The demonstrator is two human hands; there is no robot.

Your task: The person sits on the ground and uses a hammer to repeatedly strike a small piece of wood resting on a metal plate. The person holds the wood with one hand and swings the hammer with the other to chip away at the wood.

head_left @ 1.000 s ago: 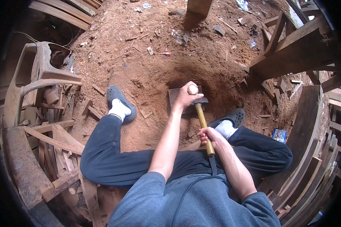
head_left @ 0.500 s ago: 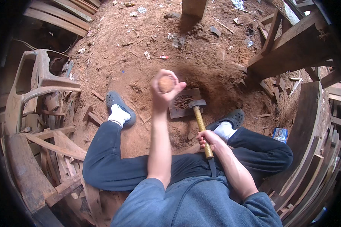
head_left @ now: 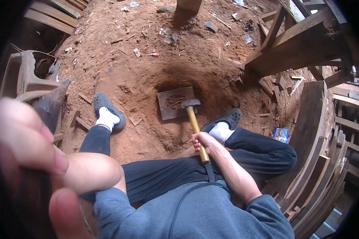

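My left hand (head_left: 26,135) is raised close at the left edge, large and blurred, its fingers closed round a dark brown tapered piece (head_left: 52,105) with a pointed tip. Its lower part is hidden by the hand and shadow, so I cannot tell its exact kind. Near my lap, my right hand (head_left: 205,142) grips a hammer (head_left: 194,121) by its yellow patterned handle. The grey hammer head lies over the right edge of a square wooden board (head_left: 166,113) in a hollow in the ground. Rough, dark pits mark the board's middle.
My feet, in grey clogs (head_left: 107,102), are on either side of the board. A worn plastic chair (head_left: 30,77) stands at left. Thick timber (head_left: 291,51) slants in from the right, above stacked planks (head_left: 307,147). Wood scraps and litter dot the reddish ground (head_left: 131,83).
My left hand has swung from above the board to the far left, closer to view, still holding the brown piece, now seen lengthwise. The view has shifted; the hammer still rests at the board.
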